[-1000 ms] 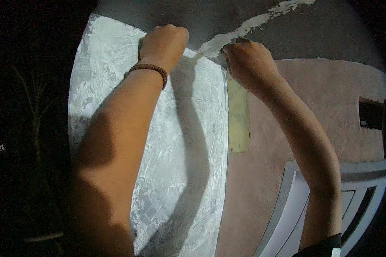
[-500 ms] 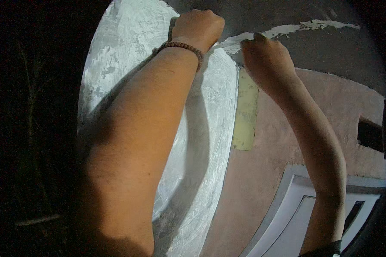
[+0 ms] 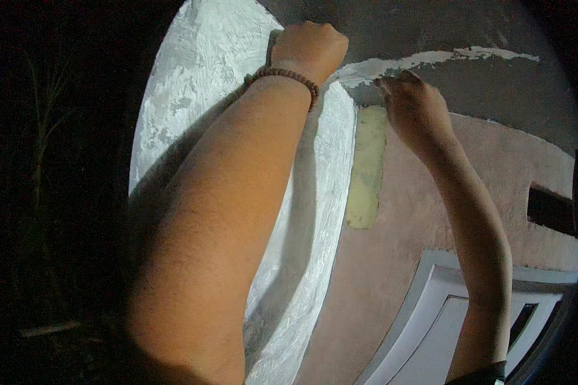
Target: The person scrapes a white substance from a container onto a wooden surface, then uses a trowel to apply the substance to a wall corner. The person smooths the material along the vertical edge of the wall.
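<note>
My left hand (image 3: 310, 48) is raised to the top of a white-coated wall panel (image 3: 202, 70), near its right edge. Its fingers are curled closed, and whatever they may hold is hidden behind the back of the hand. A brown bead bracelet (image 3: 282, 73) circles that wrist. To the right and a little lower, my right hand (image 3: 419, 110) is also closed, its fingertips just below an uneven white strip (image 3: 424, 59) of what looks like putty on the dark grey surface (image 3: 494, 90). I cannot make out anything in its fingers.
Right of the white panel runs a pinkish wall (image 3: 359, 282) with a yellow-green patch (image 3: 366, 170). A dark rectangular opening (image 3: 549, 208) lies at the far right, above a pale framed door or window (image 3: 424, 346). At left, a thin plant (image 3: 42, 138) shows faintly in darkness.
Both hands have shifted slightly right and down in the picture. My right hand now sits just under the white strip instead of overlapping it. The view itself has tilted a little.
</note>
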`<state>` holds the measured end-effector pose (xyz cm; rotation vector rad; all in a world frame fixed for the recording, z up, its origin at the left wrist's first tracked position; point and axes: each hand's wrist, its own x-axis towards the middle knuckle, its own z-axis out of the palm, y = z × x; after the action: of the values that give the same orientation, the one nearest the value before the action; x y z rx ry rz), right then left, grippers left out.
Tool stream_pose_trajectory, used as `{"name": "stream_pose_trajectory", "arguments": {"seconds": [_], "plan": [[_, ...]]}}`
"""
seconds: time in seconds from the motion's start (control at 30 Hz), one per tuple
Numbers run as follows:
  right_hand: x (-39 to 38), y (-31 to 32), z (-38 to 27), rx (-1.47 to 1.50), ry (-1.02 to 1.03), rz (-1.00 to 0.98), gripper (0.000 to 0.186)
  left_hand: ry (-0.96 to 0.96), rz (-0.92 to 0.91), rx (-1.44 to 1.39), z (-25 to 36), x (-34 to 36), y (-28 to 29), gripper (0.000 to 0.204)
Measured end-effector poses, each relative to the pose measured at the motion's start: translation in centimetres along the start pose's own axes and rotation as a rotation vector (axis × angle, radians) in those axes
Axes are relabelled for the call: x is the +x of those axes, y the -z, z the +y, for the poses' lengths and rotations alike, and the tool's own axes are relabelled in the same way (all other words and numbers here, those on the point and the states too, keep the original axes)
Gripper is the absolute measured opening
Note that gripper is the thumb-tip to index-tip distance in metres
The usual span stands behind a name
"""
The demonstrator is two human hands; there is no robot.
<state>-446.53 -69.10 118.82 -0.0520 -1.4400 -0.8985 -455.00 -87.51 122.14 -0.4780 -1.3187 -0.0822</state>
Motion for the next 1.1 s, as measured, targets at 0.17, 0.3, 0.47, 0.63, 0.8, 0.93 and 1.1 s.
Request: {"name": "stream_pose_trajectory", "arguments": {"seconds": [0.17,0.3,0.47,0.63,0.8,0.93,1.1], "plan": [[-0.3,-1.7,1.2,-0.001,-0.002,-0.073,0.02,0.005,0.016,-0.067,-0.2,-0.1,-0.2,0.017],[-0.8,-1.9,0.8,0.021,-0.038,-0.17,0.02,-0.003,0.007,-0.034,-0.3,-0.1,0.0,0.018],[-2.2,-1.1,1.4,0.07,-0.17,-0.007,0.019,0.044,-0.034,-0.097,-0.1,-0.2,0.3,0.021],[-2.9,-1.9,2.0,0.041,-0.089,-0.052,0.019,0.029,-0.006,-0.043,-0.1,-0.2,0.2,0.02],[-2.8,-1.7,3.0,0.081,-0.089,0.022,0.019,0.012,-0.005,0.01,-0.3,-0.3,0.0,0.019],[-2.5,-1.3,3.6,-0.014,-0.074,-0.097,0.021,0.003,0.015,-0.03,-0.3,-0.3,-0.1,0.017],[-3.1,-1.2,3.9,0.128,-0.112,0.016,0.023,0.013,-0.029,-0.045,-0.1,-0.3,0.4,0.018]]}}
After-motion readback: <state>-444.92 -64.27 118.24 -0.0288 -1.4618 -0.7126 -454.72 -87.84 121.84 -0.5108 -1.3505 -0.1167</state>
